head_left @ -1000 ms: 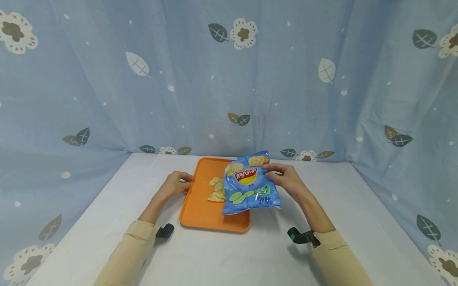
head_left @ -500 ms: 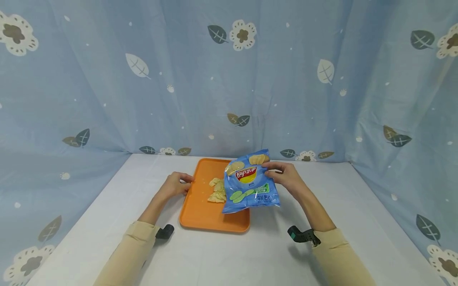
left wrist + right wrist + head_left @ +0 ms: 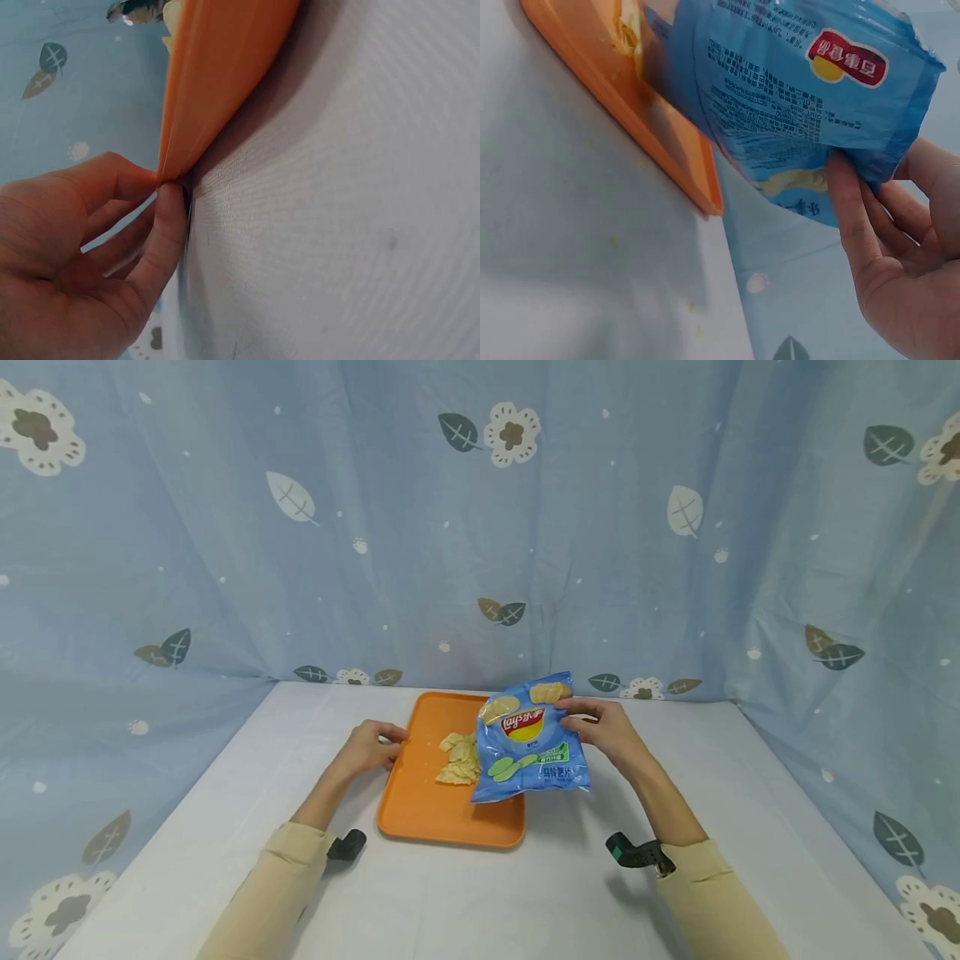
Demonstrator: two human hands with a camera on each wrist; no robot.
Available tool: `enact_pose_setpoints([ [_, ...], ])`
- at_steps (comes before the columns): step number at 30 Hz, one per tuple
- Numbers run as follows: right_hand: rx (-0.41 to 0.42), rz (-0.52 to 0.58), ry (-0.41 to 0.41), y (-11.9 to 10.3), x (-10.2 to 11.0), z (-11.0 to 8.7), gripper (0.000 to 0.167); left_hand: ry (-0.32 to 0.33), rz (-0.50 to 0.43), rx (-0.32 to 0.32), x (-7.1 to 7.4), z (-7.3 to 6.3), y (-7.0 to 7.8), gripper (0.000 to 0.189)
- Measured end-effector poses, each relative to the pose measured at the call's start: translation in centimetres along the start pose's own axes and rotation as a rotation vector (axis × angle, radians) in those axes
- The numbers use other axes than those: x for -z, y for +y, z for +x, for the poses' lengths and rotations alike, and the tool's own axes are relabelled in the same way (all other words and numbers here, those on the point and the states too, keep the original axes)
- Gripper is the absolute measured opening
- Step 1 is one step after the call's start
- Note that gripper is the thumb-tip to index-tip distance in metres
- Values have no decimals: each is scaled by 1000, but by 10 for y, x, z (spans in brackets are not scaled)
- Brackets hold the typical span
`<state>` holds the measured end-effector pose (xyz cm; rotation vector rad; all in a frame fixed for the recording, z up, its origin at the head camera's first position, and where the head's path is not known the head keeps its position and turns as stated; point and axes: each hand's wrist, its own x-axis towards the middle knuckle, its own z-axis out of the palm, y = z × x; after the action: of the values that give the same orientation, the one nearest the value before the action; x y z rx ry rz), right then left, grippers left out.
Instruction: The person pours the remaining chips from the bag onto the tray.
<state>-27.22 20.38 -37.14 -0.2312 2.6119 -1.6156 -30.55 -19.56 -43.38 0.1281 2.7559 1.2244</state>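
My right hand (image 3: 609,729) pinches the right edge of a blue potato chip bag (image 3: 528,739) and holds it tilted over the right part of an orange tray (image 3: 442,822). From the right wrist view the bag's printed back (image 3: 780,97) shows, with the thumb on one face and fingers on the other. Several potato chips (image 3: 460,760) lie in a small heap on the tray, partly covered by the bag. At the tray's left rim, my left hand (image 3: 365,748) pinches the edge; the left wrist view has thumb and forefinger meeting on the orange rim (image 3: 180,142).
A white table (image 3: 465,902) carries the tray near its back edge. Behind it and at both sides hangs a blue curtain (image 3: 412,552) with leaf and flower prints. Small yellow crumbs (image 3: 613,240) dot the white surface beside the tray.
The chip bag and right hand have shifted slightly to the right and up, so a bit more of the chip heap shows. The left hand and tray stay in place.
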Motion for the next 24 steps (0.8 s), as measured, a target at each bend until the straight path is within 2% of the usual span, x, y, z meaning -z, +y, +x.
enact_pose_setpoints([
  [14,25,6,12,-3,5,-1,34,6,7,4,0,-2,1,29],
  [24,10,-17,8,-1,11,-4,35,2,1,3,1,-2,1,29],
])
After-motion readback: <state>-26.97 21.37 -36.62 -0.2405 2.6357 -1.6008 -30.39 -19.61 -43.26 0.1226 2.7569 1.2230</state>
